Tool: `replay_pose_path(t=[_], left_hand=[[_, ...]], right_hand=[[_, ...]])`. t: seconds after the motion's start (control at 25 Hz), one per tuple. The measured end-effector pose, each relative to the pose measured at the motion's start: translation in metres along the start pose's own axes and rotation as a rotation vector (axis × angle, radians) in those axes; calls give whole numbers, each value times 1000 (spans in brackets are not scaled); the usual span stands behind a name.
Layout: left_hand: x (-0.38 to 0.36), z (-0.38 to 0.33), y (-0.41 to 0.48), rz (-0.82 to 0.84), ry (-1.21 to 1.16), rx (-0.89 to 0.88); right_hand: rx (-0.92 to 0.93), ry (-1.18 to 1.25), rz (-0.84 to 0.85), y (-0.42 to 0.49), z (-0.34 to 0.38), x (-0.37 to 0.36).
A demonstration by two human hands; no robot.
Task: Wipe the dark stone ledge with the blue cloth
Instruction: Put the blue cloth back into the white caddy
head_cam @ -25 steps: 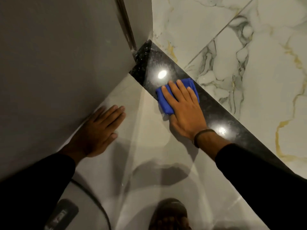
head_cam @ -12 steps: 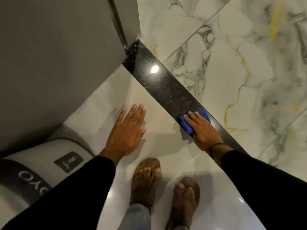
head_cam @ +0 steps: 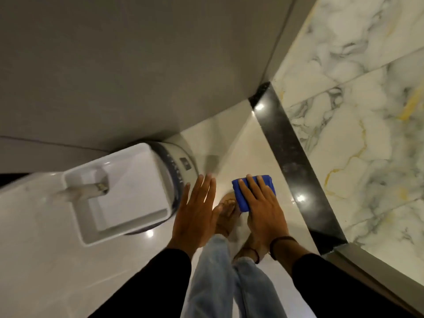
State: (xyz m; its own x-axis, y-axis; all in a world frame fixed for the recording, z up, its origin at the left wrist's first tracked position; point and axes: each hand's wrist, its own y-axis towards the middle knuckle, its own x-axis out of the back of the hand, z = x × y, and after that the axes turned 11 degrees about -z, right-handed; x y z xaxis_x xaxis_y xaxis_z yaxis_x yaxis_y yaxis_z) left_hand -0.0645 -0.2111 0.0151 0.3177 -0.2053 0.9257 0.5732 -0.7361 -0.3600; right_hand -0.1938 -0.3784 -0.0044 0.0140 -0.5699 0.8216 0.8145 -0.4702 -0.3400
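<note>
The dark stone ledge (head_cam: 296,161) runs diagonally from the wall corner at upper middle down to the right, glossy with light spots on it. My right hand (head_cam: 263,210) is lifted off it and hangs over the pale floor, left of the ledge, fingers spread flat on the folded blue cloth (head_cam: 252,191) that it holds. My left hand (head_cam: 195,214) floats beside it, palm down, fingers apart and holding nothing. Both sleeves are black.
A white basin (head_cam: 119,191) with a tap on a pale counter sits at left, a round white bin (head_cam: 181,166) beneath its edge. Grey wall fills the top. Veined marble tiles (head_cam: 358,134) lie right of the ledge. My feet in sandals (head_cam: 227,212) stand on the glossy floor below my hands.
My right hand has come off the ledge with the cloth and moved left, away from it. My left hand has lifted off the floor tile. The view has risen and swung toward the basin.
</note>
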Motion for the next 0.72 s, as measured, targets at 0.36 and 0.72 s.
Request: replay_pose_path(t=[0.36, 0.72], left_hand=[[-6, 162, -118, -83, -124, 304], [-77, 240, -110, -159, -230, 286]], right_hand=[[400, 9, -138, 7, 247, -66], [369, -221, -152, 87, 276, -168]])
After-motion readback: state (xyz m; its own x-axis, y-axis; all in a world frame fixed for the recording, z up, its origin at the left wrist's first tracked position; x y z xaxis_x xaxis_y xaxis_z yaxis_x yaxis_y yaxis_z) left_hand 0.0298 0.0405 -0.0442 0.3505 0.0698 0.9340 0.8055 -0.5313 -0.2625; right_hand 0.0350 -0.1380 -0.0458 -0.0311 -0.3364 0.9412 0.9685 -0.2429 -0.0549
